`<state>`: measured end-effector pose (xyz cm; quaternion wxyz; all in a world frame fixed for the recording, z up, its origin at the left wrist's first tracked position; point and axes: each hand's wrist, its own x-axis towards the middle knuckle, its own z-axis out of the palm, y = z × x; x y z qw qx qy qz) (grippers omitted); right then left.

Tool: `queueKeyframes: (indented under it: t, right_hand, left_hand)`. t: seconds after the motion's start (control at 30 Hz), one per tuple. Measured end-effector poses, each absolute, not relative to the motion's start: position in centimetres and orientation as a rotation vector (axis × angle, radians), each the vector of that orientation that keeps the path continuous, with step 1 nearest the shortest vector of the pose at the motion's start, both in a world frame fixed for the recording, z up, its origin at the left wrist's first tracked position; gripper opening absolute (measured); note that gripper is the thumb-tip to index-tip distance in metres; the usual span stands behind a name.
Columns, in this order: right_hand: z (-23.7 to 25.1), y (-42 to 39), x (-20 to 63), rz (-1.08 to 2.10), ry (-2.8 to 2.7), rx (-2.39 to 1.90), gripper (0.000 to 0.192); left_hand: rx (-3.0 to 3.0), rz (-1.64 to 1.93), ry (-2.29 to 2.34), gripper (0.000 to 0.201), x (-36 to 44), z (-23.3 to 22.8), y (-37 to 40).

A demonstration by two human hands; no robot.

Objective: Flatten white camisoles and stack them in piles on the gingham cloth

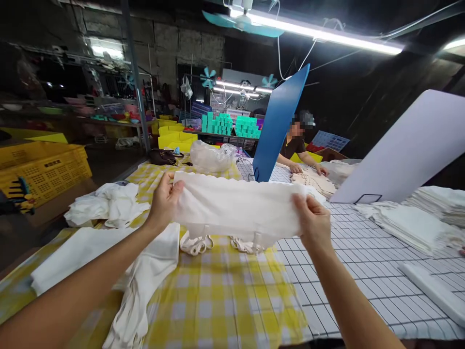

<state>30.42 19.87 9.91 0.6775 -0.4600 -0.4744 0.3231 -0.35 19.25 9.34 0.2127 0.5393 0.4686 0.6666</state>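
Stretched between my two hands is a white camisole (236,206), held above the table with its scalloped edge uppermost. Thin straps (197,244) hang bunched below it on both sides. My left hand (167,196) pinches the left end of the cloth between thumb and fingers. On the right end, my right hand (314,218) grips the fabric in the same way. Under my left forearm lies another white garment (156,257), its straps trailing toward me. Farther left rests a crumpled heap of white garments (109,203).
A yellow-and-white checked cloth (218,291) covers the left of the table, a black-lined white cloth (348,276) the right. A blue board (278,126) and white board (403,145) stand upright. Folded white stacks (410,228) lie right. A person (296,145) handles fabric behind. A yellow crate (47,167) stands left.
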Motion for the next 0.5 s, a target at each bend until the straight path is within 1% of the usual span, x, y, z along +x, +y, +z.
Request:
queueKeyframes:
  t: [0.13, 0.23, 0.33, 0.4, 0.43, 0.5]
  right_hand:
    - [12.4, 13.6, 31.9, 0.818, -1.009, -1.1, 0.04]
    - [12.1, 10.6, 32.8, 0.898, -0.974, -1.182, 0.038]
    - [8.5, 9.8, 33.2, 1.031, -0.988, -1.308, 0.036]
    - [4.5, 10.3, 33.2, 1.103, -1.069, -1.439, 0.036]
    - [2.3, 10.8, 33.2, 1.089, -1.136, -1.515, 0.038]
    - [-1.6, 12.1, 33.3, 0.954, -1.268, -1.66, 0.039]
  left_hand:
    - [1.445, 1.768, 1.285, 0.024, -0.6, 11.1, 12.4]
    - [1.382, 1.632, 1.33, 0.024, -0.5, 9.5, 8.7]
    - [1.386, 1.413, 1.489, 0.02, 0.2, 4.6, 7.4]
    - [1.417, 1.201, 1.795, 0.013, 1.1, 0.5, 7.5]
    - [1.431, 1.064, 1.939, 0.011, 1.7, -1.4, 7.8]
    - [1.5, 0.82, 2.118, 0.015, 2.8, -4.1, 8.4]
